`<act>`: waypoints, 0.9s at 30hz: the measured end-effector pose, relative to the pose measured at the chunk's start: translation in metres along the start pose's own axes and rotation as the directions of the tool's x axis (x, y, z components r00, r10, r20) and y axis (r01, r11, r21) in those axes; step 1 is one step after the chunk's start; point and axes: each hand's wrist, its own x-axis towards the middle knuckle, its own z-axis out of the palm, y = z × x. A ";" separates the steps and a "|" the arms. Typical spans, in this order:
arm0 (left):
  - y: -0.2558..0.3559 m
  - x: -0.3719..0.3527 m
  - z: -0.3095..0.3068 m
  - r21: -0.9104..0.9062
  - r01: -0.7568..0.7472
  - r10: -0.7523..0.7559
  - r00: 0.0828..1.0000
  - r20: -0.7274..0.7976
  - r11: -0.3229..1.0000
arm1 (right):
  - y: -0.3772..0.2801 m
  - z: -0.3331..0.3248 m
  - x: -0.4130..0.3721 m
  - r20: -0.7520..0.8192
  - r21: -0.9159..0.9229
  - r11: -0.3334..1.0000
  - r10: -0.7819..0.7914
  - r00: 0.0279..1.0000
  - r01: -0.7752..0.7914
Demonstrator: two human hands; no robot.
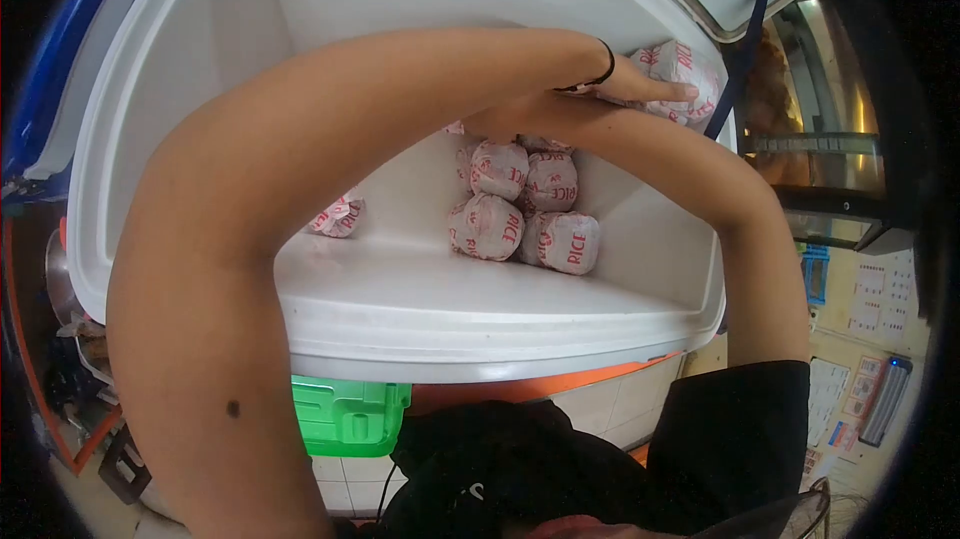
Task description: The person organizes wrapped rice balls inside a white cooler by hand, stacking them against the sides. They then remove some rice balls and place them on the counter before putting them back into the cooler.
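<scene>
Inside the white cooler box, my left hand (645, 86) is at the upper right, a dark band around its wrist. It grips a paper-wrapped rice packet (685, 64), with a digit laid along its side; other fingers are hidden. My left forearm crosses above my right one. Of my right hand (492, 122), only a small part shows below the left forearm, near the middle stack. Its fingers and anything in them are hidden. Several round packets printed "RICE" (486, 227) are piled on the cooler floor, and another packet (337, 216) sits apart at the left.
The cooler's white rim (500, 334) curves along the near side. A green plastic container (350, 414) stands below it. To the right are a glass-fronted case (815, 89) and papers on a wall (880, 289). A dark bar (740, 59) slants by the right rim.
</scene>
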 end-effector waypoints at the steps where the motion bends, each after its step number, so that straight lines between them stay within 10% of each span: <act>1: -0.003 0.004 -0.004 0.008 0.015 -0.015 1.000 0.015 1.000 | 0.010 0.013 0.010 -0.016 -0.047 0.999 -0.016 1.000 0.015; 5: -0.001 -0.019 0.007 -0.123 -0.071 0.064 0.996 -0.060 0.990 | 0.036 0.062 0.028 -0.169 -0.168 0.976 -0.166 0.972 0.138; 9: 0.001 -0.022 0.010 -0.181 -0.118 0.097 0.988 -0.116 0.976 | 0.049 0.086 0.028 -0.604 -0.390 0.837 -0.547 0.579 0.384; 12: -0.001 -0.015 0.010 -0.163 -0.103 0.085 0.990 -0.110 0.981 | 0.036 0.072 0.026 -0.435 -0.199 0.964 -0.249 0.865 0.177; 16: -0.004 -0.017 0.015 -0.189 -0.159 0.142 0.985 -0.101 0.969 | 0.007 0.059 0.035 -0.413 0.031 0.990 -0.112 0.904 0.137; 21: -0.006 -0.019 0.009 -0.244 -0.184 0.179 0.983 -0.040 0.952 | 0.026 0.130 0.115 -0.710 0.062 0.903 -0.259 0.655 0.425; 27: -0.003 -0.013 0.009 -0.152 -0.111 0.098 0.991 -0.093 0.982 | 0.015 0.052 0.037 -0.413 0.258 0.930 -0.138 0.900 0.261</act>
